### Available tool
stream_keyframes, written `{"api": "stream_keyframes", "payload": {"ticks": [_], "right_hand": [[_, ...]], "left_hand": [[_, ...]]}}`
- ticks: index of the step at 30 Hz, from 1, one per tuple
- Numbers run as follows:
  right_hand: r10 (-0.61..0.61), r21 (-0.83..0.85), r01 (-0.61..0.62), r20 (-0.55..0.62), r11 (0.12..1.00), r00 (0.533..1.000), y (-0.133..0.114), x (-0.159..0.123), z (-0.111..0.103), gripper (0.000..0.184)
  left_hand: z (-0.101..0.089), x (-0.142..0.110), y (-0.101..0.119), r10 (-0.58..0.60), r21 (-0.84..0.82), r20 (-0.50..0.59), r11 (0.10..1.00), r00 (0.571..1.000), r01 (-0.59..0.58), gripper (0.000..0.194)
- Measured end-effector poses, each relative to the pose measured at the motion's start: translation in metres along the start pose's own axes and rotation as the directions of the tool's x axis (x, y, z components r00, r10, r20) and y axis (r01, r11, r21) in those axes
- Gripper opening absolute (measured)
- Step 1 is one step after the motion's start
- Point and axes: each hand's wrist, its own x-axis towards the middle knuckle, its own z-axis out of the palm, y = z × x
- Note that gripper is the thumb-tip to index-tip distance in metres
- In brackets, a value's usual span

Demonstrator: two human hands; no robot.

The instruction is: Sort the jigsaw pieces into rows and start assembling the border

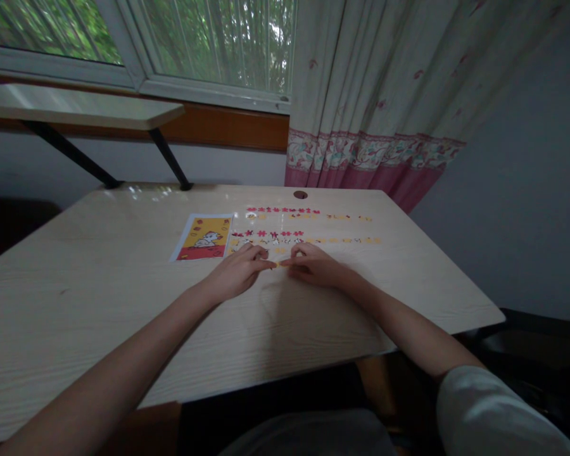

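Note:
Low over the middle of the desk, my left hand [237, 271] and my right hand [317, 266] meet fingertip to fingertip. Between them is a small yellow jigsaw puzzle piece [278, 264], partly covered by the fingers; whether it is one piece or two joined I cannot tell. Both hands are closed, with the fingers curled in. Just beyond them lie rows of loose puzzle pieces: red ones [284, 210] at the back, more red ones [280, 234] nearer, and yellow ones [344, 240] to the right. Left of these lies a printed picture [204, 237] of a white cartoon animal on yellow and red.
The pale wooden desk [99, 304] has a round cable hole [301, 195] near its back edge. A raised shelf [85, 107] on black supports stands at the back left. Behind are a window [218, 44] and a floral curtain [361, 95].

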Motion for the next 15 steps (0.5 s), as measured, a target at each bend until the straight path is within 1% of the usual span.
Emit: {"api": "stream_keyframes", "payload": {"ticks": [3, 8, 15], "right_hand": [[0.009, -0.003, -0.009, 0.014, 1.000, 1.000, -0.002, 0.001, -0.001, 0.027], [0.018, 0.047, -0.020, 0.042, 0.999, 0.999, 0.000, -0.004, -0.013, 0.026], [0.088, 0.069, -0.098, 0.137, 0.993, 0.987, 0.014, -0.016, -0.031, 0.025]], "left_hand": [[0.001, 0.000, 0.000, 0.009, 0.007, -0.002, 1.000, 1.000, -0.009, 0.039], [0.001, 0.000, -0.001, -0.002, 0.005, -0.004, 1.000, 1.000, 0.002, 0.037], [0.001, 0.000, -0.001, 0.001, -0.022, -0.002, 1.000, 1.000, -0.001, 0.037]]}}
